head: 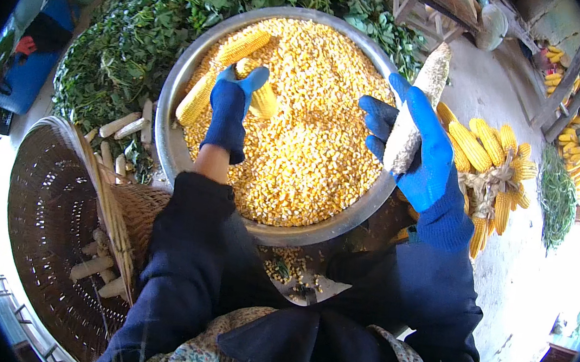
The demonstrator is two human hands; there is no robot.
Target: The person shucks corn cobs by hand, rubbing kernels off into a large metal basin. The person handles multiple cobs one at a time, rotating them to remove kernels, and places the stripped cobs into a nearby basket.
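A wide metal basin (pixel 284 236) full of loose yellow corn kernels (pixel 300 182) stands before me. My left hand (pixel 231 106), in a blue coated glove, is over the basin's left side with its fingers around an ear of corn (pixel 263 101). Two more ears, one above (pixel 243 48) and one to the left (pixel 196 98), lie on the kernels beside it. My right hand (pixel 423 147), gloved alike, is at the basin's right rim and holds a pale, bare corncob (pixel 427 84) between thumb and fingers, its upper end pointing up and away.
A wicker basket (pixel 49 198) with several bare cobs (pixel 92 269) stands at lower left. More cobs (pixel 121 123) lie on the floor left of the basin. A leafy green heap (pixel 140 43) lies behind it. Tied corn ears (pixel 474 147) lie at right, below a wooden stool (pixel 438 8).
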